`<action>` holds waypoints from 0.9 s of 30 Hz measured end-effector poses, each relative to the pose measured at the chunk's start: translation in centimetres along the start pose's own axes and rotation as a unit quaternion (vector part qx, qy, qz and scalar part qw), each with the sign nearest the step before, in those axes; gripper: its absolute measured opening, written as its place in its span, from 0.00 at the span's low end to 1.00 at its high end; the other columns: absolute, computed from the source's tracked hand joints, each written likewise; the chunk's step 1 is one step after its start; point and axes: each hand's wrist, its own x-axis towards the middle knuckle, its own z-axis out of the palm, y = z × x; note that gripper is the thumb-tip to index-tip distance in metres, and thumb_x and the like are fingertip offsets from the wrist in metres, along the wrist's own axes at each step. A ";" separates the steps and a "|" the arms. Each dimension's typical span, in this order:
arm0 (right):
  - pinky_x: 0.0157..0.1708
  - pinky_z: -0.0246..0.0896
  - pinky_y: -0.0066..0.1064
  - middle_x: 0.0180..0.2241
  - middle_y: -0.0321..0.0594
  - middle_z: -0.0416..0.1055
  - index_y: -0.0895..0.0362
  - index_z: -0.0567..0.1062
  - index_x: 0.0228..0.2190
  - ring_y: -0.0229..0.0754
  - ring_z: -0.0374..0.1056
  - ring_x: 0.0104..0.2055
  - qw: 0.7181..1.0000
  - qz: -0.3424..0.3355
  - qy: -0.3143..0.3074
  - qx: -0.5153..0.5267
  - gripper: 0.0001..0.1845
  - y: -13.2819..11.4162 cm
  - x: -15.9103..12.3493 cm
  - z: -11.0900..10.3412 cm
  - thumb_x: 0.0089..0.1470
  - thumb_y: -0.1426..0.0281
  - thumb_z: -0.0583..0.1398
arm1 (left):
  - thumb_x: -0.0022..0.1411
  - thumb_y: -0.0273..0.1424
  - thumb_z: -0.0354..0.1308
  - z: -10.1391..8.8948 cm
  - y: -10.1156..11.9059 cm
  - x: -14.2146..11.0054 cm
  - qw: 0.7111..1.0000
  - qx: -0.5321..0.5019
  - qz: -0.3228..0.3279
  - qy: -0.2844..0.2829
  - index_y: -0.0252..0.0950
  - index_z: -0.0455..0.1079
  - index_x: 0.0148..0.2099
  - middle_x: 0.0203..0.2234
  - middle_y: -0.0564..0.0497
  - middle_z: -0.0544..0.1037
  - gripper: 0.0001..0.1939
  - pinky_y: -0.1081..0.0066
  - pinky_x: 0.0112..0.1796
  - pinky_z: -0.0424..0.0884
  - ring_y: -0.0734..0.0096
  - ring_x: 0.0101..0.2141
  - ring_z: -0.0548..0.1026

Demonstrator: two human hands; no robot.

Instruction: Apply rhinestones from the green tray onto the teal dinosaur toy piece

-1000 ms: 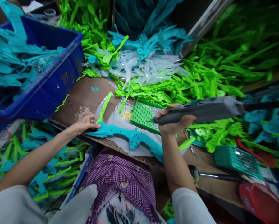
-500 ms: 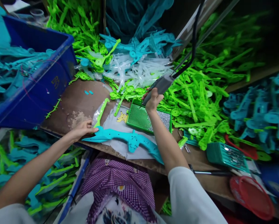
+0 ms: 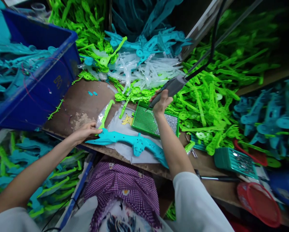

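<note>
My left hand (image 3: 86, 131) is closed, thumb and fingers pinching where a lime-green plastic strip (image 3: 107, 111) with a clear piece meets the left end of a long turquoise plastic part (image 3: 120, 138). That turquoise part lies on a pale cloth (image 3: 127, 158) at the table's near edge. In my right hand (image 3: 162, 103) is a grey corded electric screwdriver (image 3: 175, 86), gripped round its body. Its tip points down over a green tray (image 3: 140, 124) with a grid of holes on the left and small silvery screws (image 3: 172, 123) on the right. My right forearm hides the turquoise part's right end.
A blue bin (image 3: 60, 61) of turquoise parts stands at left. Heaps of lime-green parts (image 3: 202, 100), clear parts (image 3: 149, 71) and turquoise parts (image 3: 144, 42) ring the table. At right sit a teal box (image 3: 233, 161) of small metal pieces and a red basket (image 3: 259, 203).
My right hand and the screwdriver appear shifted slightly right, still over the tray. My left hand keeps its place at the turquoise part's end, with its fingers slightly re-set.
</note>
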 end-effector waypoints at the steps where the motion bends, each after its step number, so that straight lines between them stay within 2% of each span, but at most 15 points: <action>1: 0.13 0.53 0.27 0.15 0.28 0.61 0.54 0.69 0.24 0.35 0.63 0.14 1.000 0.000 -0.001 0.000 0.29 -0.1 0.0 0.0 0.48 0.40 0.53 | 0.36 0.34 0.74 0.0 0.0 0.1 1.000 0.002 -0.001 0.001 0.35 0.68 0.36 0.26 0.52 0.78 0.25 0.70 0.31 0.72 0.69 0.27 0.76; 5: 0.13 0.53 0.27 0.14 0.28 0.61 0.54 0.69 0.25 0.34 0.61 0.13 1.000 0.012 0.001 0.012 0.31 -2.0 0.2 -0.2 0.46 0.38 0.53 | 0.39 0.34 0.73 -0.1 -0.1 0.3 1.000 0.000 -0.002 0.001 0.35 0.68 0.35 0.26 0.51 0.78 0.22 0.70 0.30 0.73 0.70 0.27 0.76; 9: 0.14 0.55 0.26 0.14 0.29 0.62 0.52 0.69 0.24 0.32 0.62 0.14 0.997 0.037 0.009 0.063 0.31 -6.4 -0.7 -0.4 0.39 0.36 0.56 | 0.41 0.34 0.72 0.0 -0.3 0.4 1.000 -0.011 0.008 -0.007 0.36 0.67 0.34 0.26 0.51 0.78 0.20 0.69 0.30 0.72 0.70 0.26 0.76; 11: 0.12 0.53 0.25 0.13 0.29 0.62 0.52 0.69 0.23 0.32 0.60 0.13 0.993 0.047 -0.001 0.104 0.33 -8.7 -2.5 0.2 0.35 0.34 0.56 | 0.41 0.33 0.72 0.1 -0.4 0.4 1.000 -0.010 0.014 -0.008 0.36 0.66 0.33 0.24 0.52 0.77 0.19 0.69 0.29 0.71 0.70 0.25 0.75; 14: 0.10 0.51 0.26 0.12 0.28 0.61 0.52 0.68 0.23 0.34 0.58 0.11 0.980 0.083 -0.075 0.162 0.36 -10.7 -7.4 2.6 0.30 0.31 0.55 | 0.41 0.35 0.72 0.2 -0.4 0.4 1.000 -0.007 0.020 -0.013 0.36 0.65 0.32 0.21 0.55 0.74 0.20 0.71 0.26 0.69 0.72 0.23 0.74; 18: 0.12 0.57 0.30 0.13 0.29 0.61 0.52 0.69 0.26 0.36 0.60 0.12 0.940 0.142 -0.243 0.194 0.37 -10.3 -14.0 6.5 0.30 0.32 0.57 | 0.39 0.36 0.73 0.3 -0.3 0.4 1.000 -0.002 0.028 -0.003 0.35 0.65 0.31 0.20 0.56 0.72 0.22 0.74 0.22 0.64 0.76 0.21 0.70; 20: 0.14 0.61 0.31 0.14 0.30 0.62 0.53 0.70 0.26 0.38 0.63 0.14 0.925 0.135 -0.292 0.200 0.36 -9.4 -15.8 7.9 0.33 0.33 0.56 | 0.37 0.36 0.73 0.4 -0.3 0.4 0.999 0.005 0.036 0.003 0.35 0.65 0.30 0.18 0.58 0.70 0.22 0.76 0.21 0.60 0.78 0.19 0.67; 24: 0.20 0.68 0.34 0.15 0.33 0.67 0.54 0.71 0.24 0.39 0.67 0.17 0.925 0.108 -0.304 0.201 0.34 -8.3 -16.7 9.1 0.36 0.35 0.57 | 0.34 0.36 0.74 0.4 -0.5 0.4 0.998 0.000 0.055 -0.015 0.35 0.62 0.27 0.14 0.61 0.63 0.24 0.77 0.18 0.51 0.83 0.15 0.59; 27: 0.22 0.70 0.34 0.14 0.33 0.67 0.54 0.71 0.22 0.38 0.66 0.17 0.930 0.115 -0.301 0.177 0.32 -8.1 -16.7 9.3 0.37 0.37 0.57 | 0.35 0.35 0.74 0.3 -0.6 0.6 0.998 0.003 0.062 -0.012 0.36 0.62 0.26 0.13 0.61 0.62 0.23 0.77 0.18 0.49 0.84 0.14 0.58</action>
